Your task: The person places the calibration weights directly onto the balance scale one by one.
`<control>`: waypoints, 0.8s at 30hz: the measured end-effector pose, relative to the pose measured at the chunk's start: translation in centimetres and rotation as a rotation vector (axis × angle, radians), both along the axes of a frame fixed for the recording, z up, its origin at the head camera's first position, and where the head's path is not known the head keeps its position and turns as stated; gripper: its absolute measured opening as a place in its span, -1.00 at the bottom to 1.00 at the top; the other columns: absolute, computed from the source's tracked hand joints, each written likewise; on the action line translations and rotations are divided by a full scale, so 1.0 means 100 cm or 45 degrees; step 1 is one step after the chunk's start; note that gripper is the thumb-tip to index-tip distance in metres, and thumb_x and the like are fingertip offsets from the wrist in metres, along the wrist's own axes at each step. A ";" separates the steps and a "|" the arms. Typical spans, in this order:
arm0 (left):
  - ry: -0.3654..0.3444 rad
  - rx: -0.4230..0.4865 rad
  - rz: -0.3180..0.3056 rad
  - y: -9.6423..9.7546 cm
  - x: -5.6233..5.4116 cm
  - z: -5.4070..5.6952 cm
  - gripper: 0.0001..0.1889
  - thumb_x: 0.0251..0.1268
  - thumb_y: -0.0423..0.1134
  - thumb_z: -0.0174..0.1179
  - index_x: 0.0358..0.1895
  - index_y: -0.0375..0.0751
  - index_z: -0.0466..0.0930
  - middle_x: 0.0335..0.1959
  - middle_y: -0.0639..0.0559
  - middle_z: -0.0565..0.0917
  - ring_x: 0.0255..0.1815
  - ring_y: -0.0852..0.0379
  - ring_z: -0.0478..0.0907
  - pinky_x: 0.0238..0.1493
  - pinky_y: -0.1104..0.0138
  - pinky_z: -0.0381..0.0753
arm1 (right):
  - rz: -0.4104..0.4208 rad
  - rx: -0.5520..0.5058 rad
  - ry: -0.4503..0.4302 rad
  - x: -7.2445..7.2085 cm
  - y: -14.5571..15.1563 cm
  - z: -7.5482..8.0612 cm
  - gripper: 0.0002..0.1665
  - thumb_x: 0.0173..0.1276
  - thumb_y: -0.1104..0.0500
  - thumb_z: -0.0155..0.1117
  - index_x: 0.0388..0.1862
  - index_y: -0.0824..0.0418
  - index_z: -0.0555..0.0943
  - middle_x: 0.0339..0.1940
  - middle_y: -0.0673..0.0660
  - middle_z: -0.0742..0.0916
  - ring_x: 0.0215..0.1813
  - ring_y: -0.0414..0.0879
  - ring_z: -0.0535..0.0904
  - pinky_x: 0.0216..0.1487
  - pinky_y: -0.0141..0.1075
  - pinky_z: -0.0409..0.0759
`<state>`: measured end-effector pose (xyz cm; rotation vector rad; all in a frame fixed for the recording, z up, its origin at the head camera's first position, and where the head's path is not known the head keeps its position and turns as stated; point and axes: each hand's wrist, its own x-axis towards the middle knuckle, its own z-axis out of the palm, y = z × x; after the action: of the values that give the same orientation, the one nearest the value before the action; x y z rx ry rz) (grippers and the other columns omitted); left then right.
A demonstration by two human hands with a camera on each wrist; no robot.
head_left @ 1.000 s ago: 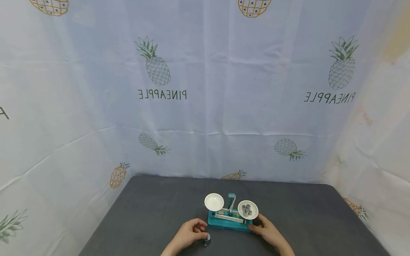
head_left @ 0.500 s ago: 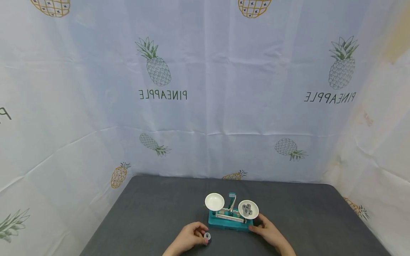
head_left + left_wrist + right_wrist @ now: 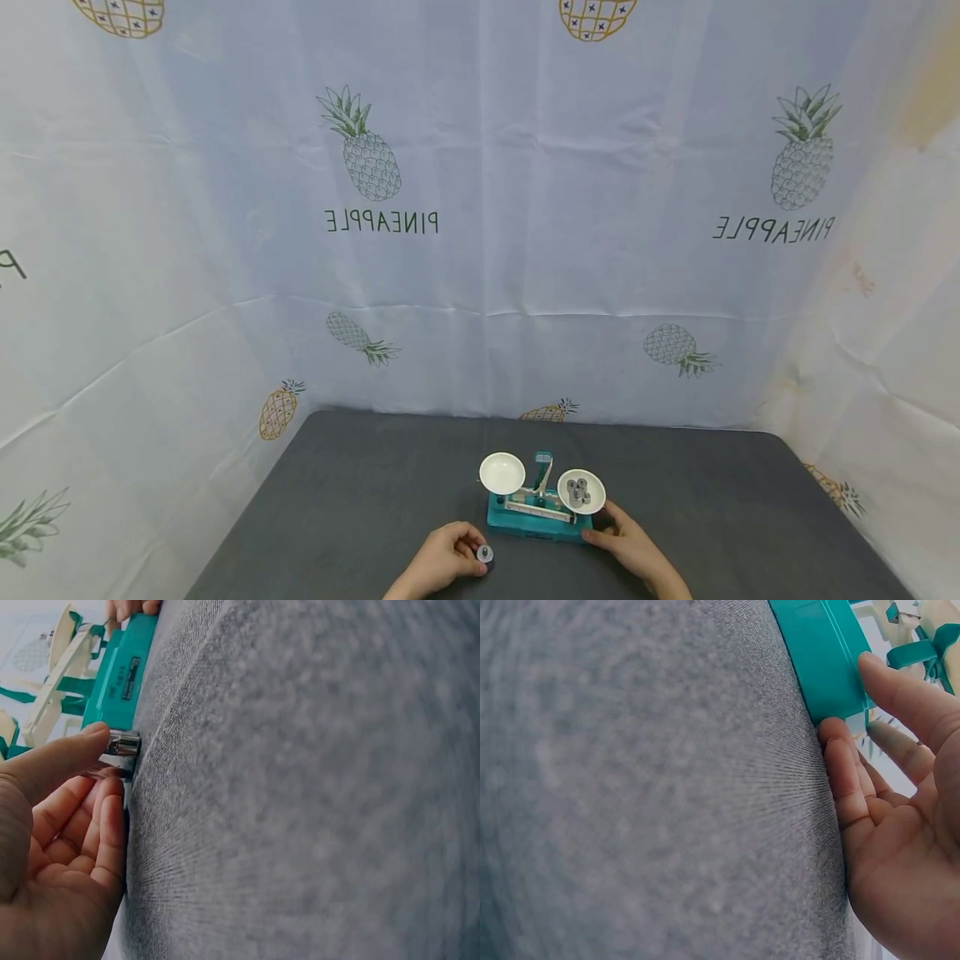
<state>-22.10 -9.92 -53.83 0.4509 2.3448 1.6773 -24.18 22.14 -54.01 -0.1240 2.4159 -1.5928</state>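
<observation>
A small silver metal weight (image 3: 485, 554) stands upright on the dark table, its knob on top. My left hand (image 3: 444, 557) pinches it between thumb and fingertips; the left wrist view shows the weight's shiny side (image 3: 124, 743) by the thumb tip. Just beyond is a teal balance scale (image 3: 531, 525) with two white pans. Its left pan (image 3: 502, 473) is bare and sits higher; the right pan (image 3: 597, 500) bears several grey weights (image 3: 578, 491). My right hand (image 3: 628, 542) holds the right end of the scale's base (image 3: 825, 660), thumb in front; some fingertips are hidden behind it.
The dark grey cloth-covered table (image 3: 375, 475) extends around the scale on both sides. A pale curtain (image 3: 525, 250) printed with pineapples hangs behind the table's back edge and along both sides.
The weight was tipped over with its knob toward me; now it stands upright in my left fingers. That hand has shifted slightly right. The right hand and scale stay put.
</observation>
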 end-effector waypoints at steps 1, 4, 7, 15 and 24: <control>0.000 -0.001 0.006 0.000 0.000 0.000 -0.75 -0.17 -0.40 0.40 -0.32 -0.27 0.61 -0.50 0.07 0.56 -0.57 0.34 0.45 -0.54 0.48 0.39 | -0.001 0.000 0.000 0.000 0.000 0.000 -0.09 0.21 0.04 0.31 0.30 0.56 0.13 -0.09 0.26 0.56 -0.30 -0.09 0.60 -0.26 -0.24 0.49; -0.006 -0.003 0.022 0.001 0.001 0.000 -0.76 -0.16 -0.39 0.40 -0.32 -0.26 0.61 -0.50 0.06 0.58 -0.57 0.32 0.45 -0.54 0.47 0.39 | -0.003 0.001 0.000 0.000 0.000 0.000 -0.10 0.21 0.03 0.31 0.30 0.56 0.14 -0.10 0.25 0.57 -0.30 -0.10 0.61 -0.27 -0.24 0.50; 0.000 -0.012 0.040 0.001 0.002 0.000 -0.76 -0.15 -0.37 0.40 -0.32 -0.26 0.62 -0.49 0.04 0.60 -0.56 0.31 0.47 -0.54 0.46 0.39 | -0.010 -0.005 -0.004 0.001 -0.001 -0.001 -0.11 0.21 0.04 0.31 0.29 0.55 0.16 -0.09 0.25 0.57 -0.30 -0.10 0.61 -0.27 -0.24 0.50; 0.034 -0.049 0.071 -0.001 0.002 0.000 -0.76 -0.13 -0.33 0.41 -0.31 -0.23 0.63 -0.45 0.02 0.63 -0.57 0.33 0.49 -0.55 0.45 0.39 | -0.027 0.004 -0.017 0.001 -0.002 -0.001 -0.13 0.21 0.03 0.31 0.28 0.52 0.18 -0.09 0.24 0.56 -0.31 -0.10 0.59 -0.29 -0.24 0.48; 0.062 -0.079 0.126 -0.001 0.003 0.003 -0.76 -0.12 -0.30 0.42 -0.31 -0.21 0.63 -0.39 0.02 0.57 -0.53 0.34 0.47 -0.52 0.46 0.42 | -0.077 0.041 -0.036 0.000 -0.003 0.001 -0.09 0.19 0.02 0.32 0.31 0.52 0.16 -0.07 0.25 0.56 -0.32 -0.10 0.58 -0.29 -0.24 0.48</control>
<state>-21.77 -9.97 -53.58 0.3740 2.4848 1.6476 -24.21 21.84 -53.89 -0.0230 2.4449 -1.5689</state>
